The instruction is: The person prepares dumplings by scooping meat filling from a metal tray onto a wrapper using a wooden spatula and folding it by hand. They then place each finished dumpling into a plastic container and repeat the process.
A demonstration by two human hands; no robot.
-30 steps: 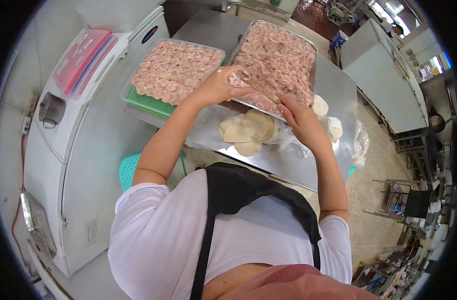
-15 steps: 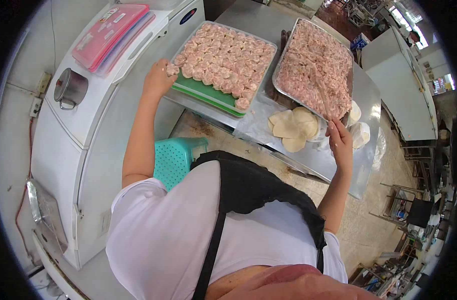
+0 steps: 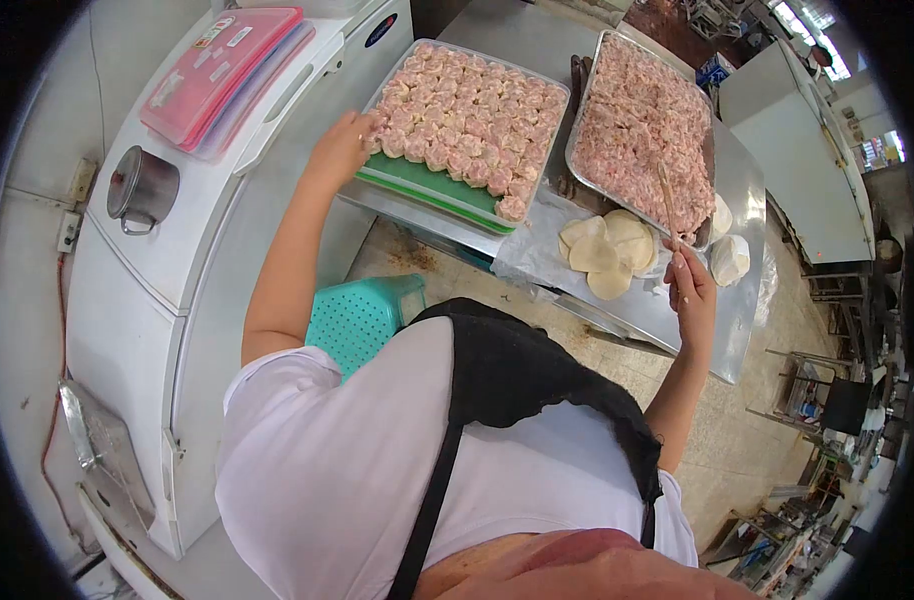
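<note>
Since a second ago the left hand (image 3: 345, 145) has left the meat and gone out to the near left corner of the tray of folded dumplings (image 3: 472, 105). Its fingers are bent onto the corner dumpling there; whether they grip it or only touch it I cannot tell. The right hand (image 3: 692, 285) has drawn back toward the body and is closed round the lower end of a wooden stick (image 3: 667, 200). The stick slants away from that hand, with its far end in the metal tray of minced filling (image 3: 642, 110).

Just left of the right hand, a fan of round wrappers (image 3: 605, 255) lies on the steel bench (image 3: 632, 305). A second pile of wrappers (image 3: 729, 258) sits just to that hand's right. A green tray (image 3: 422, 185) lies under the dumplings, between the two hands.

Left of the left hand stands a white chest freezer (image 3: 167, 290), with a metal mug (image 3: 142, 190) and pink lidded boxes (image 3: 217, 65) on top. Below the left forearm is a teal plastic stool (image 3: 362, 315).
</note>
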